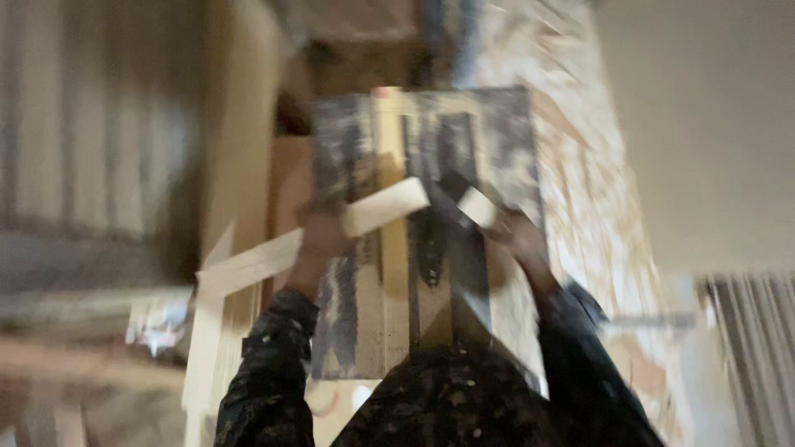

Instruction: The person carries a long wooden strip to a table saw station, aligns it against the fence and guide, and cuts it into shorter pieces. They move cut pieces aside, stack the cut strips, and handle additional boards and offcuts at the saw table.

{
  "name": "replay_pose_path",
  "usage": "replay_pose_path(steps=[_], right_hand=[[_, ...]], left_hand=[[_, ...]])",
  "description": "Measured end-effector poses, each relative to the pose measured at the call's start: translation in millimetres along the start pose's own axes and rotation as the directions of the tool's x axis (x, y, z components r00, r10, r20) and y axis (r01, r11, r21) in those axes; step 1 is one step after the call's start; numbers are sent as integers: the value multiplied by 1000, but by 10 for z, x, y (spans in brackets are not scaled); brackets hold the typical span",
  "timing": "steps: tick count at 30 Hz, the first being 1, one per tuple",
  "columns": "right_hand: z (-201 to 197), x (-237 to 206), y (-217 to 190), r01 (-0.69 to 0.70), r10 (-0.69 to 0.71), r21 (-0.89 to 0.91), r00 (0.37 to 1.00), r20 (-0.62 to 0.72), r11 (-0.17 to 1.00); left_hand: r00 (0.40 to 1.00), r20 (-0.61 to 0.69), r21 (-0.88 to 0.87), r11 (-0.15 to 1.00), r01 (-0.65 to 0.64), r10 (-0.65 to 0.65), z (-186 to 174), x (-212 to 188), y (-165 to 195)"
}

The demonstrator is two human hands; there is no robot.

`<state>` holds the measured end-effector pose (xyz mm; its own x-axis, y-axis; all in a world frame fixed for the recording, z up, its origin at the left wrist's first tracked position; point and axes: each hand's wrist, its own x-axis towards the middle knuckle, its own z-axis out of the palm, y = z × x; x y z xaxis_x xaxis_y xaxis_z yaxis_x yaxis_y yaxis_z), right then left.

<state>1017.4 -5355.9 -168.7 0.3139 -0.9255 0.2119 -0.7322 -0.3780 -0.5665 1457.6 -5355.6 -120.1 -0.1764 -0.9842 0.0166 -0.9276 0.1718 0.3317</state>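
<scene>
Frame heavily motion-blurred. A pale wooden strip (pixel 315 236) lay slanted across a dark-smeared, paint-stained board (pixel 431 165), its lower end reaching out past the board's left edge. The left hand (pixel 319 240) was closed around the strip near mid-length. The right hand (pixel 517 236) was at the board's right side, touching a small pale piece (pixel 478 205) beside a dark tool-like shape (pixel 451 194); how far it was closed could not be told. Both sleeves (pixel 273 372) were dark and paint-speckled. A tan cardboard box (pixel 248 124) stood left of the board.
</scene>
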Motion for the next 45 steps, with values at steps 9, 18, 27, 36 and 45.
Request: replay_pose_path(steps=[9, 18, 27, 36, 45], right_hand=[[402, -957, -550, -28, 215, -228, 462, 860, 973], [1238, -693, -2871, 383, -398, 277, 285, 872, 881], [702, -1074, -2184, -6, -342, 425, 583, 737, 905], [327, -2352, -633, -421, 277, 245, 843, 461, 873], [251, -3100, -686, -765, 715, 428, 625, 313, 481]], left_hand=[[823, -7, -280, 791, 544, -568, -361, -2449, 187], [659, -128, -350, 655, 669, -741, -1050, -3588, 855], [562, 85, -140, 548, 824, -823, -844, -3494, 684], [821, 130, -85, 819, 568, -556, -661, -727, 911], [994, 75, 2, 997, 74, -74, -1374, 1474, 1601]])
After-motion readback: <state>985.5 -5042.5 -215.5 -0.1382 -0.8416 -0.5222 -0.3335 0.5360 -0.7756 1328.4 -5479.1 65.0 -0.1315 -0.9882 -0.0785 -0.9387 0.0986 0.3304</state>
